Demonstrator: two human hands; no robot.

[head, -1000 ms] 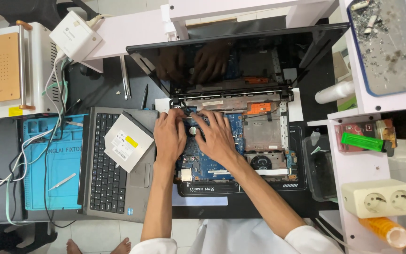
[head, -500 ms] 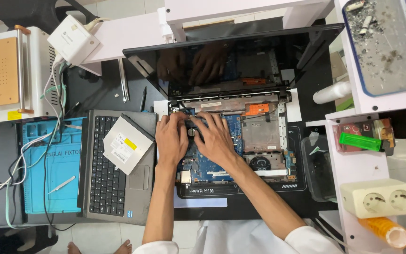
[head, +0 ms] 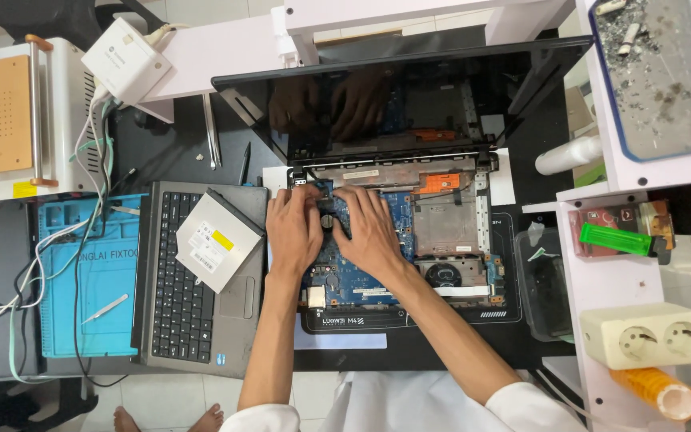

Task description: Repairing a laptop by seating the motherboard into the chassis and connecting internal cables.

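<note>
Currently, teardown is judged mid-way:
Board: blue motherboard (head: 361, 276) is exposed in the opened laptop base (head: 409, 316), which sits on a dark work mat at tabletop centre.
Done: keyboard deck (head: 193, 308) is already off and laid just left of the base; optical drive (head: 219, 240) is out and rests on that deck.
Left: board, copper heatsink (head: 441, 224) and fan (head: 441, 276) are seated in the base; screen (head: 409, 96) is attached at the hinges and folded back.
Left hand: left hand (head: 293, 228) is laid on the board's upper left, fingers curled together at a small part near the hinge; whether anything is pinched cannot be told.
Right hand: right hand (head: 369, 232) is pressed on the board beside it, fingertips meeting the left's; grip cannot be told.
Surroundings: blue parts mat (head: 81, 280) with tweezers (head: 104, 308) lies far left; green lighter (head: 616, 238) and socket strip (head: 645, 336) sit on the right shelf.
</note>
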